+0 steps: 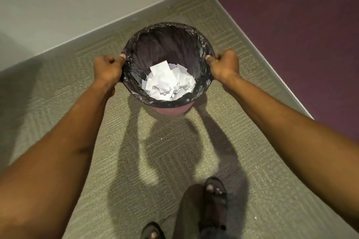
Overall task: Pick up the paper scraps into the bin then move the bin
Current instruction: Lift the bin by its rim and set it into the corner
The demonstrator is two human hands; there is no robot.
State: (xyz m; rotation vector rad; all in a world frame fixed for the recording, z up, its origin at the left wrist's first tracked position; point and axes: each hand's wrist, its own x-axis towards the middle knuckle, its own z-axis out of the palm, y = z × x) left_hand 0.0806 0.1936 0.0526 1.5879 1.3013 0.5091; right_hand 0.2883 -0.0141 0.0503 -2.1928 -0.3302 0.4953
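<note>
View from above, looking down into a room corner. At the left stands a grey wall (77, 6). The left grip (108, 68) is clenched on the left rim of a round pink bin (169, 109), thumb on top of the edge. The bin sits in the centre over a green-grey carpet floor (174, 151), near the corner; whether it touches the floor cannot be told. A black plastic liner (174, 44) is folded over its rim. White paper scraps (169, 81) lie heaped at the bottom inside the liner. The right grip (223, 65) is clenched on the right rim in the same way. At the right stands a dark purple wall (291, 25). Two sandalled feet (215, 196) show at the bottom edge.
</note>
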